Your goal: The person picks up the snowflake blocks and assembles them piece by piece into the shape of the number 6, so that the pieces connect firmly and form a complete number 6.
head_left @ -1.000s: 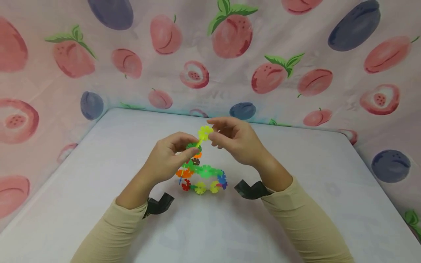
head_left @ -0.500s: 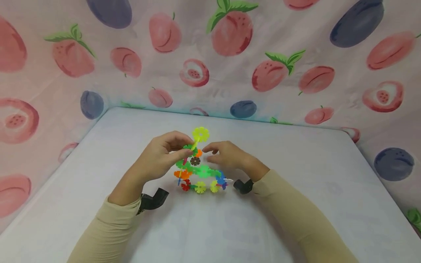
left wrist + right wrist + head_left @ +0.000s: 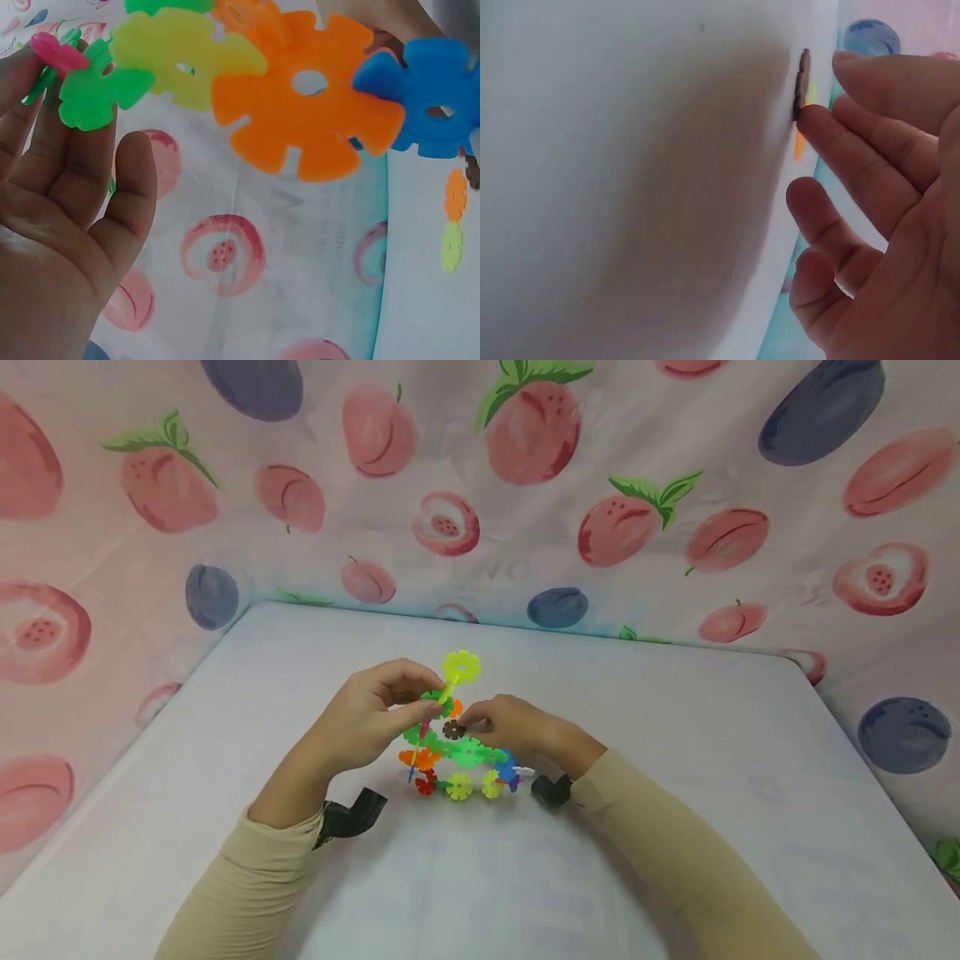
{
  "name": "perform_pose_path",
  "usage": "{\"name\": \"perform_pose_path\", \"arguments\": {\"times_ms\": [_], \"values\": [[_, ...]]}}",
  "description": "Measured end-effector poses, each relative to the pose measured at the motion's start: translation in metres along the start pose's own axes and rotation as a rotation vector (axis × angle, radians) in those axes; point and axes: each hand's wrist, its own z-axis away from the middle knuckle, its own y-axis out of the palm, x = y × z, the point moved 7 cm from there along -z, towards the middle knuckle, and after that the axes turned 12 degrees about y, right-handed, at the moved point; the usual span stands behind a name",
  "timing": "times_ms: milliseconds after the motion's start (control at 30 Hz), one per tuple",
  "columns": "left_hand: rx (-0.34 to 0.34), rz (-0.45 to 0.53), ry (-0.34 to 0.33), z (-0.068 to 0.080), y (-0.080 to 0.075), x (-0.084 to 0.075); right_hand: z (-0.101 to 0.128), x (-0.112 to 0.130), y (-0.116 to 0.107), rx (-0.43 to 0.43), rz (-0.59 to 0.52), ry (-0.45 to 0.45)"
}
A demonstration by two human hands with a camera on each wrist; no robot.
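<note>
Upright, the flower-disc model [image 3: 453, 739] stands between left hand [image 3: 367, 727] and right hand [image 3: 510, 727].

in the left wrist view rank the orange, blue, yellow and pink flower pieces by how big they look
1. orange piece
2. yellow piece, partly overlapped, so unsure against blue
3. blue piece, cut by the frame edge
4. pink piece, smallest

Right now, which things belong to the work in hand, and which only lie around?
In use: snowflake-piece model, gripped by the left hand; brown piece, touched by the right hand.
Lying about: white table; fruit-print cloth.
</note>
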Motion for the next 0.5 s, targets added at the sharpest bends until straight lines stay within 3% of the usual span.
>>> {"name": "perform_pose_path", "arguments": {"times_ms": [267, 500], "values": [[0.001, 0.010, -0.007, -0.001, 0.001, 0.000, 0.009, -0.016, -0.010, -0.090, -0.019, 0.057], [0.002, 0.003, -0.007, 0.000, 0.001, 0.001, 0.007, -0.009, -0.004, -0.074, -0.019, 0.040]]}}
